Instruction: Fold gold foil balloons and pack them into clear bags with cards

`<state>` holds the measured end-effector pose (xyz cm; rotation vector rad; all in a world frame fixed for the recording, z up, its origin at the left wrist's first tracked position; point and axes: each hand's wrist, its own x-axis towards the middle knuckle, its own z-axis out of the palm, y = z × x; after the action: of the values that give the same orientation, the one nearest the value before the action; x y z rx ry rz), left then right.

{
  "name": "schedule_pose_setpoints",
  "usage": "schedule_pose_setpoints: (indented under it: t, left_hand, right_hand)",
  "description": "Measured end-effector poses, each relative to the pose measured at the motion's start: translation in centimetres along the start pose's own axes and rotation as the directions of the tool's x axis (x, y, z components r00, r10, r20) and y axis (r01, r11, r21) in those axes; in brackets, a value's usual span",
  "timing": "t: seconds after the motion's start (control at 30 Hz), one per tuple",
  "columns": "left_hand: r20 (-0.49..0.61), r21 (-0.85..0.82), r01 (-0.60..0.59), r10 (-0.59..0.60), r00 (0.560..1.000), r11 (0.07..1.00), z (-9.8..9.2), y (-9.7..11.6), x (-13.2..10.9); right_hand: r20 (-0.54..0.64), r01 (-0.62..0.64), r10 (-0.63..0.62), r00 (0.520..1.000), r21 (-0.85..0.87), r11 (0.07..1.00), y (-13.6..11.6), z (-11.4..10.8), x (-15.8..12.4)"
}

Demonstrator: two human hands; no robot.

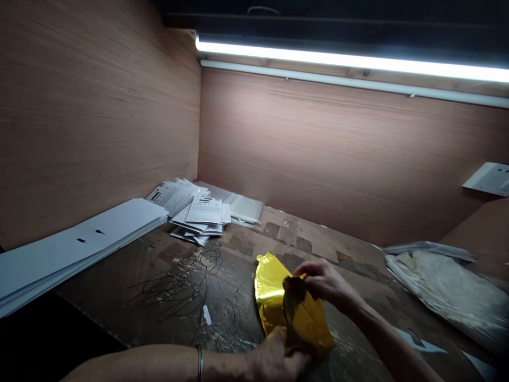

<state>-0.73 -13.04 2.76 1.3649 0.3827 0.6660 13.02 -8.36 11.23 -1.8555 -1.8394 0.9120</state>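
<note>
A shiny gold foil piece (pixel 272 292) lies over the worn table, folded so that one part fans to the left and a darker part stands on the right. At its lower edge my left hand (pixel 276 358) holds it, fingers partly hidden beneath the foil. My right hand (pixel 324 281) pinches the upper edge of the right part between thumb and fingers. A metal bracelet (pixel 200 362) circles my left wrist.
Long white card sheets (pixel 91 233) are stacked at the left. Printed packets (pixel 199 215) pile up at the back left, beside clear plastic sleeves (pixel 247 208). A plastic bag of pale material (pixel 449 286) lies at the right. White scraps (pixel 207 315) are on the worn table (pixel 170 286).
</note>
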Motion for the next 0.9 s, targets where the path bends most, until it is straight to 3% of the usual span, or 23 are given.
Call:
schedule_pose_setpoints:
  t: [0.1,0.2,0.33,0.47,0.67,0.8,0.9]
  left_hand:
    - [-0.179,-0.446,0.090,-0.187,0.966,0.891,-0.7,0.1,0.8]
    - [-0.250,-0.672,0.059,-0.301,0.920,0.738,-1.6,-0.8,1.6]
    - [-0.323,-0.699,0.103,-0.441,0.837,0.708,-2.4,-2.9,2.2]
    - [-0.344,-0.709,0.139,-0.510,0.788,0.692,-2.3,-4.5,2.5]
    - [-0.403,-0.671,0.172,-0.549,0.732,0.721,-1.7,-4.4,2.4]
    - [-0.381,-0.600,0.221,-0.517,0.767,0.769,-1.4,-2.9,1.9]
    - [-0.336,-0.374,0.204,-0.338,0.879,0.905,-2.2,-0.3,2.0]
  right_hand:
    - [-0.079,0.014,-0.028,0.997,-0.172,0.985,0.4,2.1,5.1]
    - [-0.115,0.002,-0.031,0.993,-0.242,0.970,1.4,3.9,8.1]
    - [-0.147,-0.069,0.029,0.989,-0.277,0.958,2.6,4.8,10.1]
    - [-0.165,-0.135,0.101,0.981,-0.211,0.968,3.3,4.4,10.7]
    - [-0.001,-0.146,0.147,0.989,0.073,0.987,2.7,3.3,9.5]
    - [-0.029,-0.067,0.077,0.997,0.253,0.965,1.5,1.0,8.2]
    - [-0.136,0.041,0.005,0.991,0.332,0.942,0.0,-2.0,6.2]
